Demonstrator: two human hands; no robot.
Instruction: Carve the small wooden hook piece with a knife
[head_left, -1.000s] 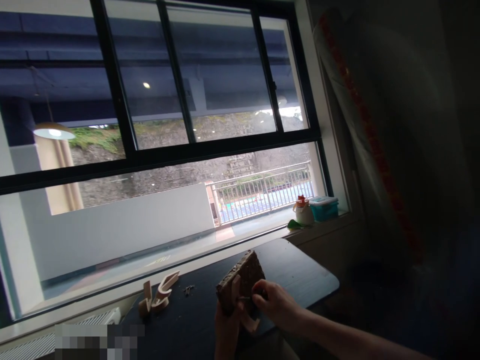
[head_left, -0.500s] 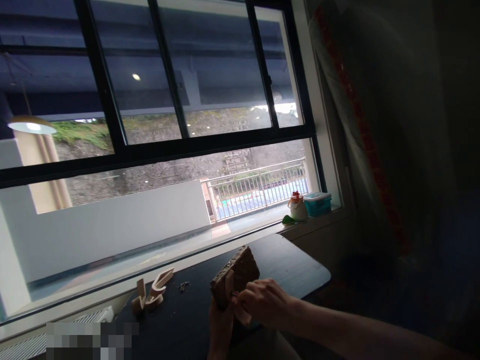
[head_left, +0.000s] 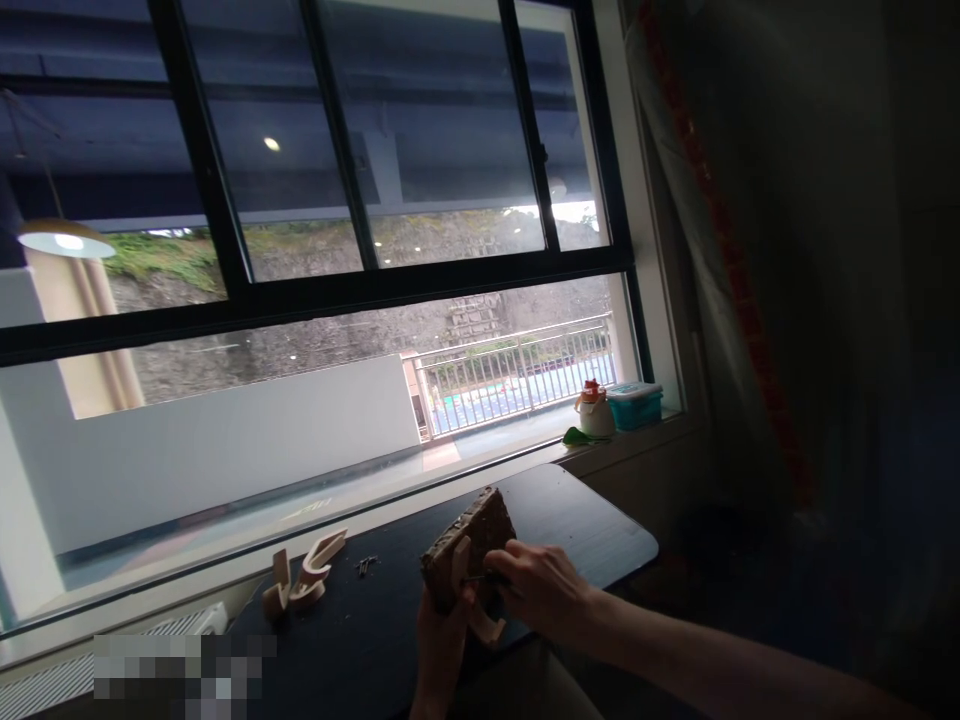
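A rough brown block [head_left: 487, 535] is held tilted above the dark table [head_left: 592, 530], gripped from below by my left hand [head_left: 439, 635]. Against its near face lies a curved pale wooden piece [head_left: 487, 628], which my left fingers also press in place. My right hand [head_left: 536, 580] is closed on a thin dark rod-like tool [head_left: 477, 578]; its tip meets the wooden piece close to my left thumb. The tool's exact kind is too dark to tell. Several small screws [head_left: 366, 567] lie on the table to the left, near more curved wooden pieces [head_left: 319, 568].
A window [head_left: 420, 280] runs behind the table. On its sill stand a white bottle with an orange top [head_left: 595, 412], a teal box [head_left: 636, 405] and a green leaf-shaped thing [head_left: 577, 437]. A radiator [head_left: 180, 640] sits at lower left.
My right hand has shifted slightly right and up, away from the wooden piece, so more of the thin tool shows. The block and my left hand stay nearly in place.
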